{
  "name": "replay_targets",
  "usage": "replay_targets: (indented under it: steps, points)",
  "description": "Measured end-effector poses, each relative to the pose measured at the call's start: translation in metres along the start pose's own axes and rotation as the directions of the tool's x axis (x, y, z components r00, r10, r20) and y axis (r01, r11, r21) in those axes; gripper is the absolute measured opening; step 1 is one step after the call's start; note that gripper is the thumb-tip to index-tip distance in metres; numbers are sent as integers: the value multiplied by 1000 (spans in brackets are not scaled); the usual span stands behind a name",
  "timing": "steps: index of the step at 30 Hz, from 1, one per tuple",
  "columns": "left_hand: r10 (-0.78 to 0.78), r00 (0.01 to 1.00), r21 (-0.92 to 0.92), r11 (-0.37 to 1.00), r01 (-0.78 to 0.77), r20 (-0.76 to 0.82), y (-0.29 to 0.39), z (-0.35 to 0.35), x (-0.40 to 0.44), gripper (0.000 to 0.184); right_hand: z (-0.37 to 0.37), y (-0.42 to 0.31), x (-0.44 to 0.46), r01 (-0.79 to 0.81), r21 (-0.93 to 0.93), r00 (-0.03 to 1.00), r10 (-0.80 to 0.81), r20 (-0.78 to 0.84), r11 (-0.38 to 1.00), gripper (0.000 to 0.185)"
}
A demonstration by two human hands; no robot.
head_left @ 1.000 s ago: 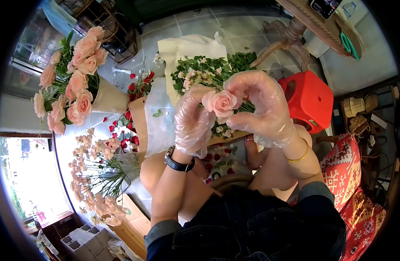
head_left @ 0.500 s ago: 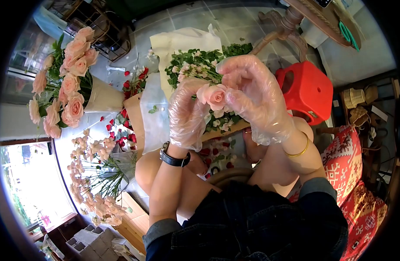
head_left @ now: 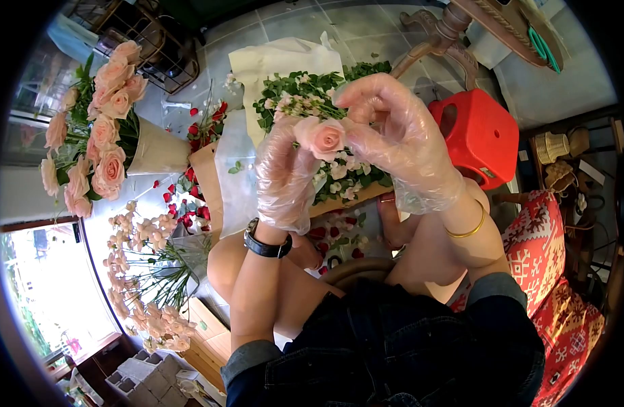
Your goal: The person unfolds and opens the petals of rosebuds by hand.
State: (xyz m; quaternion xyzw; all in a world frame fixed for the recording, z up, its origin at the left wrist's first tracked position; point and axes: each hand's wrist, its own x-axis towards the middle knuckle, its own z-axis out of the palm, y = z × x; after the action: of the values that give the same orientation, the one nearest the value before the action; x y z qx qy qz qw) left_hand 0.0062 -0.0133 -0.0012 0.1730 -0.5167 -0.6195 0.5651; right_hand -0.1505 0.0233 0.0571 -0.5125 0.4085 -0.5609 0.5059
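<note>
A pale pink rose (head_left: pixel 327 140) faces up toward me, with its stem hidden. My left hand (head_left: pixel 285 180), in a clear plastic glove, is closed around the base of the bloom. On the flower's other side is my right hand (head_left: pixel 401 139), gloved the same way, its thumb at the outer petals. Its fingers arch above, apart from the thumb, and nothing shows gripped between them. Right behind the hands lies a bunch of small pale pink flowers with green leaves (head_left: pixel 295 91) on cream wrapping paper (head_left: pixel 285 57).
Large pink roses (head_left: pixel 108 129) fill a pale bucket (head_left: pixel 159 146) on the left, near more peach roses (head_left: pixel 146 271). Red petals (head_left: pixel 190 217) litter the floor. To the right stand a red plastic stool (head_left: pixel 478 139) and a wooden table holding green-handled scissors (head_left: pixel 542 49).
Both hands and the rose have shifted slightly left. The bloom has turned a little in my left hand, and my right hand's fingers have moved a little along its edge.
</note>
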Motion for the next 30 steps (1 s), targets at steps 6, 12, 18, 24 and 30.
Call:
replay_targets:
  steps: [6, 12, 18, 24, 30]
  points:
    - [7, 998, 390, 920, -33, 70, -5, -8, 2, 12, 0, -3, -1, -255, 45, 966, 253, 46, 966, 15]
    - [9, 998, 162, 987, -19, 65, -6, -3, 1, 11, -16, 3, 5, -143, -1, 989, 143, -36, 990, 10]
    - [-17, 995, 167, 986, 0, 100, -1, -1, 4, 12, -19, 3, 8, 186, -264, 981, -194, -5, 946, 14]
    - [14, 993, 237, 971, -42, 118, -5, -2, 3, 13, -22, -6, 2, 141, -218, 988, -125, 85, 966, 15]
    - [-13, 991, 238, 971, -19, 133, -1, -3, 3, 13, -17, -10, -1, -58, -66, 998, 58, -8, 996, 11]
